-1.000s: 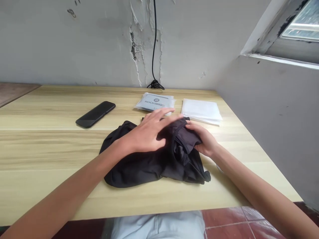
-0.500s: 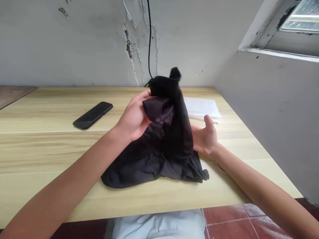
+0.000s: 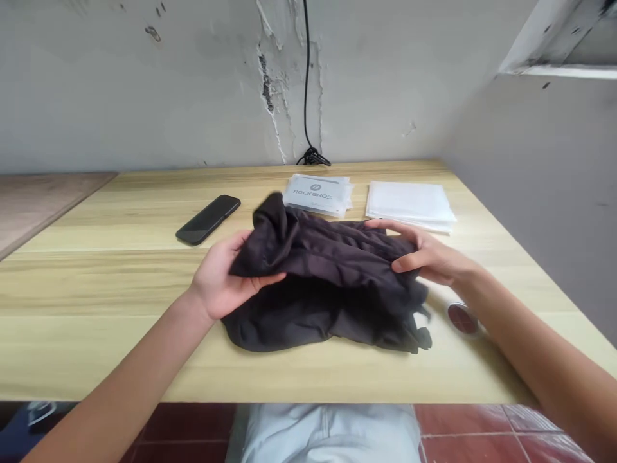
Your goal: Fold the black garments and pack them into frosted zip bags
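A crumpled black cloth garment (image 3: 308,302) lies on the pale wooden table (image 3: 96,283), its upper layer raised a little. My left hand (image 3: 224,276) is palm up at its left side, with a fold held between thumb and fingers. My right hand (image 3: 424,254) grips the far right part of the upper layer, and its fingers are slightly blurred. Just behind the cloth lie a grey printed ROCKBROS packet (image 3: 318,195) and a stack of white sheets (image 3: 409,206).
A black smartphone (image 3: 208,220) lies face up left of the cloth. A small round tin (image 3: 463,319) with a red face sits under my right forearm. A black cable (image 3: 306,77) runs down the cracked wall. A brown board (image 3: 48,206) adjoins the table's left side.
The garment, held upright half a second ago, is lowered and spread across the table. Both hands have moved apart along it. The view has shifted, showing the packet and round tin.
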`<state>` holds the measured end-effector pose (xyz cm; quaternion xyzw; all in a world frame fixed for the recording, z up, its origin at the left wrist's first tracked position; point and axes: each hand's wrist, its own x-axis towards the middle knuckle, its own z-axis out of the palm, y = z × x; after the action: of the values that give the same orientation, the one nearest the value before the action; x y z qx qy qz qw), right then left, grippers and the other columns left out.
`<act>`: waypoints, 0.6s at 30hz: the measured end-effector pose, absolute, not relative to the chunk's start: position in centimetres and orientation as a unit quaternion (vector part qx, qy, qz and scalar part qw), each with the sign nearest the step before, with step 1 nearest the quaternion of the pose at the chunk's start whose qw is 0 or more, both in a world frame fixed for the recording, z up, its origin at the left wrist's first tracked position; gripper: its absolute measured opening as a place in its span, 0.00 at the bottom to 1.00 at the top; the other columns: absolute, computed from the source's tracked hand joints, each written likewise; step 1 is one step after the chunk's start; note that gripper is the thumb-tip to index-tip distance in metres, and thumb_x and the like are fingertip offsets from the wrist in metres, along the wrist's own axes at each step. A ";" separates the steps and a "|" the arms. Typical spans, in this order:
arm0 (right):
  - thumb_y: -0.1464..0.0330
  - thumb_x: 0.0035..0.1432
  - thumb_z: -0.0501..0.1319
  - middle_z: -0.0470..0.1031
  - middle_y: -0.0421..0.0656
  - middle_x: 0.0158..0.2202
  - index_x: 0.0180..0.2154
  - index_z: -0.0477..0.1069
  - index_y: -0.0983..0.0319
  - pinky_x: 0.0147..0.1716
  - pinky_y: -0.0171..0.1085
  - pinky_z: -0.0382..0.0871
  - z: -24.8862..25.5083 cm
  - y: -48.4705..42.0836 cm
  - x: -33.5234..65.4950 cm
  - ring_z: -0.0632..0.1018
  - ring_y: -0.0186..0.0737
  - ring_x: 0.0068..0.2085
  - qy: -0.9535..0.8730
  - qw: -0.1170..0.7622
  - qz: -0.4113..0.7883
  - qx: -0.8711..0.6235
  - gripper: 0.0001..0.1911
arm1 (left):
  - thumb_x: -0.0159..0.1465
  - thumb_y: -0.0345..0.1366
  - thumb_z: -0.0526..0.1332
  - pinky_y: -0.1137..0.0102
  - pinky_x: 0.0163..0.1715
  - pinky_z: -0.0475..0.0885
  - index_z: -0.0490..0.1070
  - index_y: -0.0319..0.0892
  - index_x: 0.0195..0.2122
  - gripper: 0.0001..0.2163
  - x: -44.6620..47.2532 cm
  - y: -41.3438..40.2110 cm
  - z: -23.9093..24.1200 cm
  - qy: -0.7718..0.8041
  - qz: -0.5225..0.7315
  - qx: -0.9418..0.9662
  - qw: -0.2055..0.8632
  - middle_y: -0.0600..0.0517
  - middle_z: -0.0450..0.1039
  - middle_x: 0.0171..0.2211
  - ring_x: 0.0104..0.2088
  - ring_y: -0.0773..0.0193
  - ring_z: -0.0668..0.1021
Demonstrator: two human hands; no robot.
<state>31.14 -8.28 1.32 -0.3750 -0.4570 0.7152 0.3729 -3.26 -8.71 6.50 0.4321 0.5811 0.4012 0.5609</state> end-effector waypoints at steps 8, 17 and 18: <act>0.69 0.38 0.81 0.78 0.47 0.61 0.54 0.82 0.51 0.59 0.52 0.77 0.6 -8.3 31.3 0.66 0.67 0.71 -0.572 0.297 0.584 -0.494 0.37 | 0.58 0.55 0.72 0.68 0.28 0.73 0.67 0.50 0.55 0.29 -6.2 -11.7 4.4 0.653 0.222 0.594 0.414 0.55 0.75 0.33 0.28 0.61 0.78; 0.64 0.42 0.79 0.75 0.43 0.66 0.56 0.82 0.49 0.68 0.60 0.64 0.5 -8.5 31.2 0.64 0.69 0.72 -0.611 0.258 0.572 -0.483 0.36 | 0.64 0.53 0.65 0.67 0.28 0.64 0.79 0.51 0.45 0.15 -2.4 -11.4 4.7 0.572 0.097 0.785 0.217 0.55 0.75 0.27 0.28 0.58 0.76; 0.64 0.42 0.79 0.74 0.43 0.66 0.57 0.81 0.48 0.67 0.59 0.66 0.3 -8.4 31.4 0.64 0.69 0.71 -0.612 0.255 0.571 -0.485 0.37 | 0.66 0.50 0.63 0.67 0.29 0.66 0.80 0.51 0.45 0.13 -3.3 -11.5 4.9 0.584 0.116 0.769 0.232 0.54 0.77 0.28 0.29 0.58 0.77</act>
<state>31.44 -8.38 0.30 -0.4847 -0.6119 0.5707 0.2548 -3.33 -11.50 4.86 0.7690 0.5844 0.1159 0.2317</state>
